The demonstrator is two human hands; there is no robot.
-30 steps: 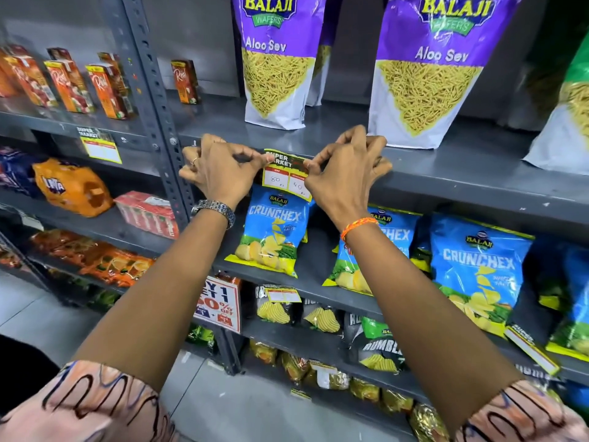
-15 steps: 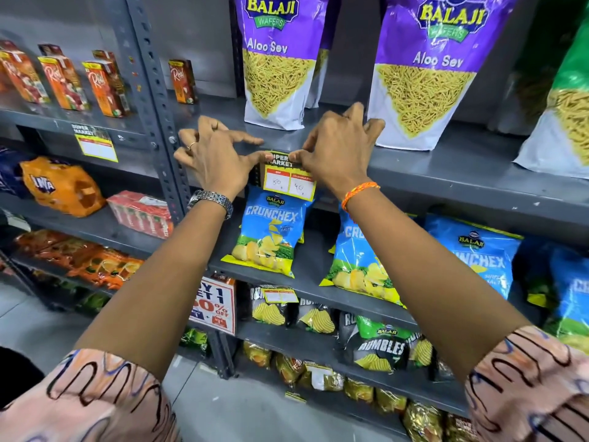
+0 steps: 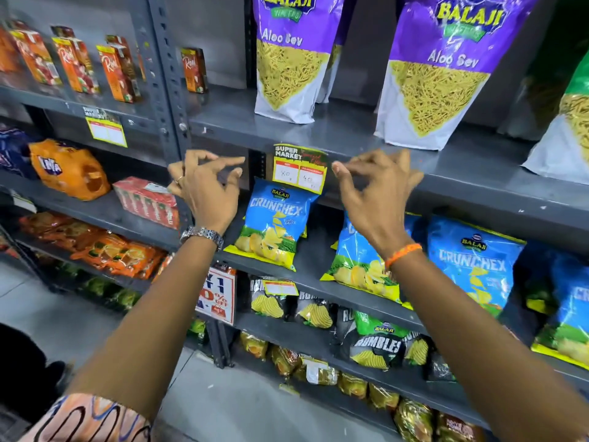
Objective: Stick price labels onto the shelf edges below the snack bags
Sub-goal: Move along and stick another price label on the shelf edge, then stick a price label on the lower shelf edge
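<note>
Fingers loosely spread, holding nothing, left hand [image 3: 207, 189] and right hand [image 3: 376, 193] flank the yellow-and-green paper price label [image 3: 299, 169] at frame centre, apparently stuck to the grey metal shelf edge [image 3: 462, 186] below purple sev bags [image 3: 293, 55].
</note>
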